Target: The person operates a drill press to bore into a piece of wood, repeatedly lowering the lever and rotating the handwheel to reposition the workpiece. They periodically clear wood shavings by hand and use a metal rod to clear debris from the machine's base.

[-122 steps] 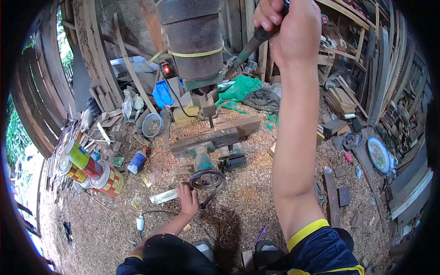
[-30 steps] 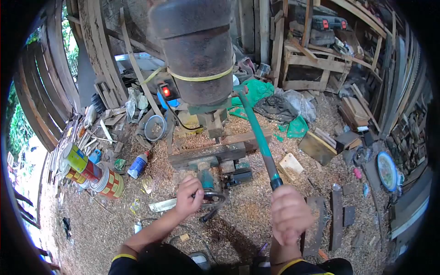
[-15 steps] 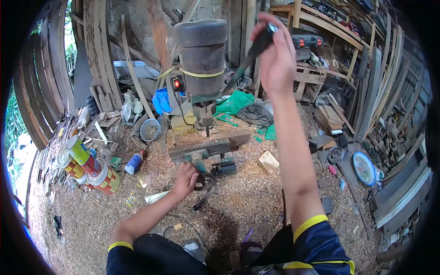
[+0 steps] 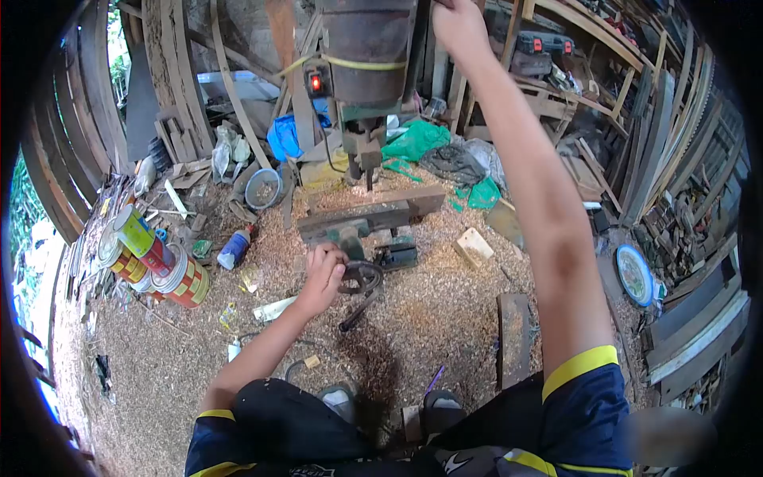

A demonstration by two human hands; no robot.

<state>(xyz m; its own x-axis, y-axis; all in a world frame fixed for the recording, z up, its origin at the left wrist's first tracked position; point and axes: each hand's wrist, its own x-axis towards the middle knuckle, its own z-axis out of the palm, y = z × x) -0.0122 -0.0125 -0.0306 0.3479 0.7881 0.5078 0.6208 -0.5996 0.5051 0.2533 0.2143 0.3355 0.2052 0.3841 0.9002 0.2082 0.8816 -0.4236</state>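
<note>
My left hand (image 4: 322, 278) is closed on the handwheel (image 4: 362, 277) at the front of the vise, below the drill press (image 4: 367, 95). In the vise jaws lies a dark wooden piece (image 4: 354, 220), with a longer wooden board (image 4: 425, 200) behind it. Over these the drill bit (image 4: 369, 180) points down. My right hand (image 4: 461, 22) is raised to the top edge of the view, right of the machine; its fingers are partly cut off and what they hold cannot be made out.
Paint cans (image 4: 151, 254) and a blue bottle (image 4: 234, 250) are at the left. A wooden block (image 4: 474, 247) and a plank (image 4: 514, 338) lie on the shavings at the right. A red switch light (image 4: 316, 83) glows on the machine.
The view has tilted down, so the machine's top is cut off. My right hand, earlier visible round a dark handle, is now at the top edge. My left hand stays by the handwheel.
</note>
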